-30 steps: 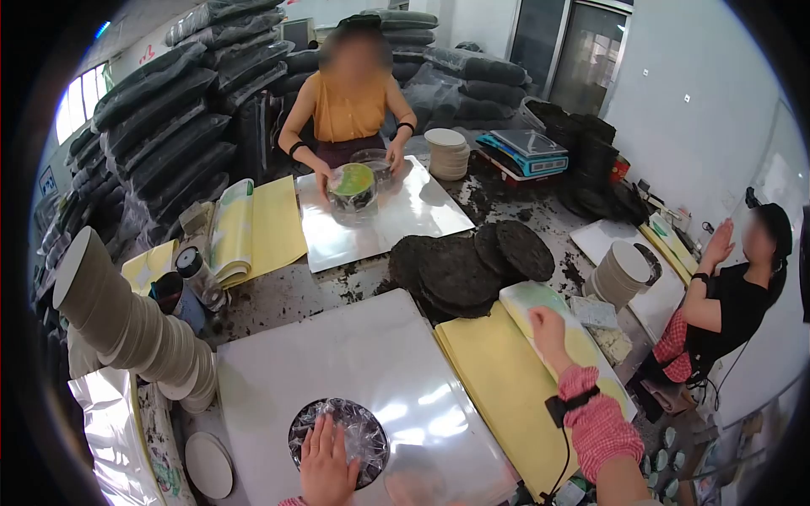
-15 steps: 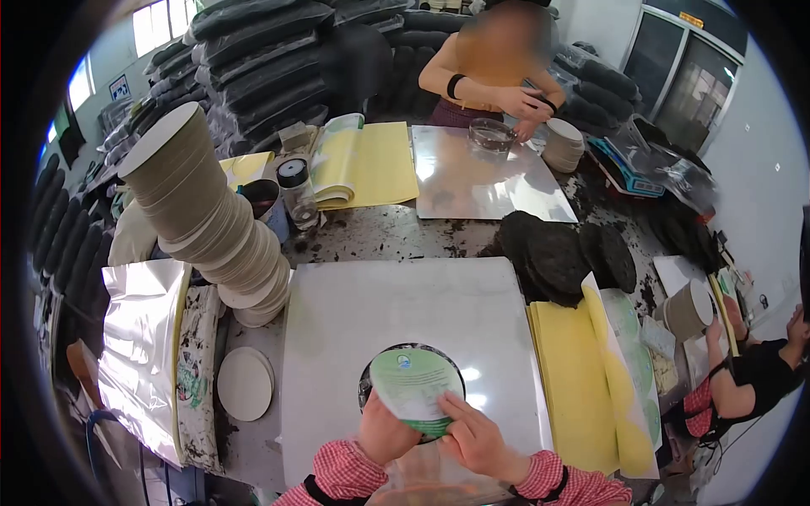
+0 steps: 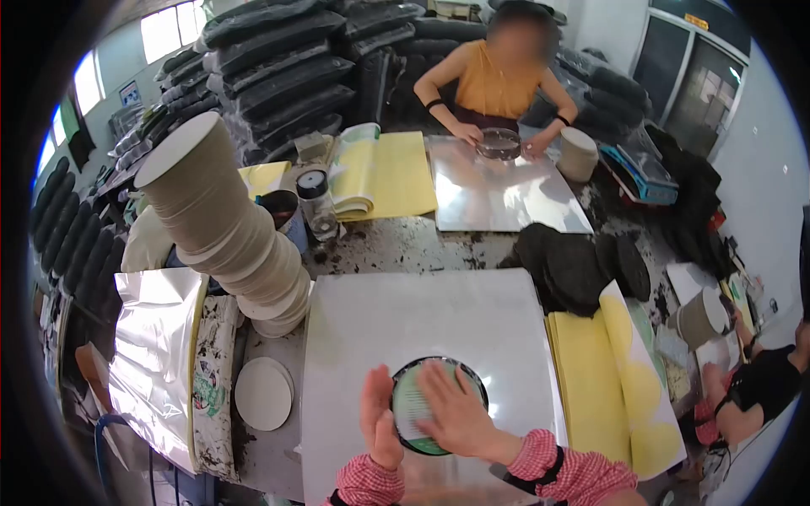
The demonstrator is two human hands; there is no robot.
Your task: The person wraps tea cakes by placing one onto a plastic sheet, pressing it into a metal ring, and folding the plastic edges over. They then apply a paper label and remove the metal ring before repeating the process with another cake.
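Note:
A round green printed label (image 3: 411,402) lies inside a dark-rimmed round dish (image 3: 483,390) on the pale board (image 3: 354,312). My right hand (image 3: 460,413) rests flat over the label, fingers stretched toward the upper left. At the dish's left edge, my left hand (image 3: 381,419) is held on its side with its fingers apart and nothing in it. The hand on the right hides part of the label.
A tall leaning stack of pale discs (image 3: 215,207) stands left; more discs (image 3: 264,394) lie below it. Dark round cakes (image 3: 574,270) and yellow sheets (image 3: 591,379) are right. Across the table, a person (image 3: 498,80) handles a clear ring (image 3: 499,143); another person (image 3: 764,379) is far right.
The label has gone from being held between both hands to lying in the dish. My left hand has let go, and my right hand has flattened over it. The view has shifted slightly.

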